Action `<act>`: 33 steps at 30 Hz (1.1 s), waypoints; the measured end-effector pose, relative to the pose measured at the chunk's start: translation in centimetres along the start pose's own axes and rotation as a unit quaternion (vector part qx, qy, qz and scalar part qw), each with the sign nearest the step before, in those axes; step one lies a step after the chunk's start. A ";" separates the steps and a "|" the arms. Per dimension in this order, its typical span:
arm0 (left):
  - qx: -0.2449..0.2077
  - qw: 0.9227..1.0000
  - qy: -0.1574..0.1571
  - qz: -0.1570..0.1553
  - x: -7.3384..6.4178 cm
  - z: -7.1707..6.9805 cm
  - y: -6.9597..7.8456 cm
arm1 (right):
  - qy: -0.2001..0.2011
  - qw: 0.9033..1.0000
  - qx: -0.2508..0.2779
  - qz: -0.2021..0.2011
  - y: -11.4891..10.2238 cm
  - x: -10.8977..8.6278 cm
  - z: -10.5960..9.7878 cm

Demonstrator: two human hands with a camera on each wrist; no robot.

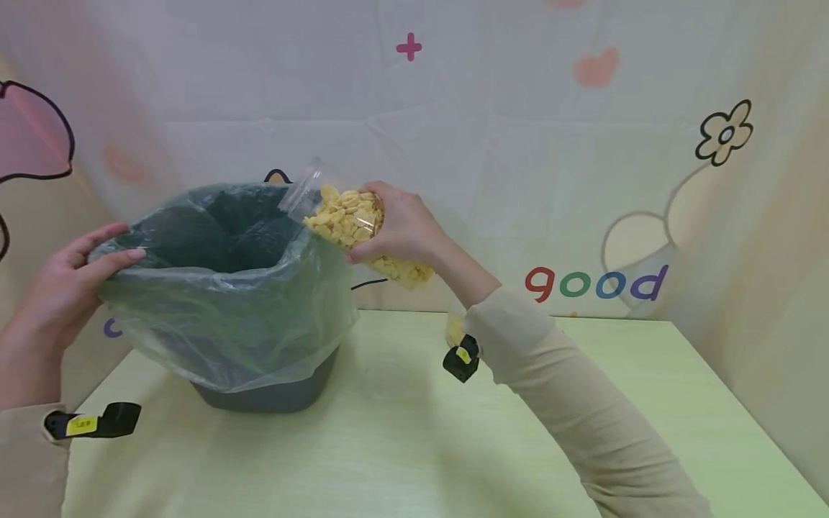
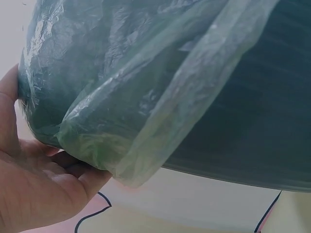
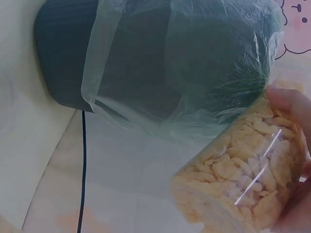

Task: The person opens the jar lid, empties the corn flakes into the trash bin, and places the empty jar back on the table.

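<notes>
inspecting the right hand [image 1: 404,226] first: it holds a clear plastic jar of pale yellow flakes [image 1: 352,219], tilted, with its neck up and to the left of the fingers and its base to the lower right. the lean appears meant to bring the neck beside the lined rim; the flakes sit inside the jar. whether the neck is capped cannot be told.

left of that grip stands a dark grey bin [image 1: 278,396], draped with a translucent green bin liner [image 1: 227,324] folded outward over its rim. the fold presumably secures the film against slipping in.

the left hand [image 1: 65,280] is at the bin's far side from the jar, thumb and a finger over the rim, others curled beneath the folded film; this likely steadies the bin.

condition of grips: the right is spread only as wide as the jar's body, thumb and fingers on opposite sides. the left is narrow, closed round the rim's edge through the liner. below both grips lies a pale green tabletop [image 1: 388,460].
</notes>
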State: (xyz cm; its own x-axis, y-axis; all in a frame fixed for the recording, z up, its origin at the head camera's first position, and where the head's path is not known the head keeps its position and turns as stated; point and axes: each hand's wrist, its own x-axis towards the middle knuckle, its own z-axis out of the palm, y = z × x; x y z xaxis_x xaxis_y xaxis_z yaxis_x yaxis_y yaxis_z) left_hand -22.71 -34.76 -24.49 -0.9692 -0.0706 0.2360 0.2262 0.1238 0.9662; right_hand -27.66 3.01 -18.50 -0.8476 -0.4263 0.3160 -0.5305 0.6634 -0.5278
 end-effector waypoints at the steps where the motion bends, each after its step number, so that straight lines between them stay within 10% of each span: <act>1: 0.000 1.000 -0.001 -0.001 0.0 0.0 0.0 | 0.000 1.000 -0.005 -0.003 0.0 0.1 -0.1; 33: -0.071 0.997 0.019 -0.002 -0.1 0.3 -0.5 | -0.045 0.966 -0.253 0.010 -3.4 1.8 -1.4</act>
State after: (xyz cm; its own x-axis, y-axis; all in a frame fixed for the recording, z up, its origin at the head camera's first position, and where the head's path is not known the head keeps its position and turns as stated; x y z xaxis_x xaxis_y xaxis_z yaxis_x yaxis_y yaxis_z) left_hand -22.78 -34.53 -24.98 -0.9665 -0.1084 0.2328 0.2360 -0.0178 0.9716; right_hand -27.41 0.87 -15.01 -0.8651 -0.4471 0.2273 -0.4731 0.8779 -0.0736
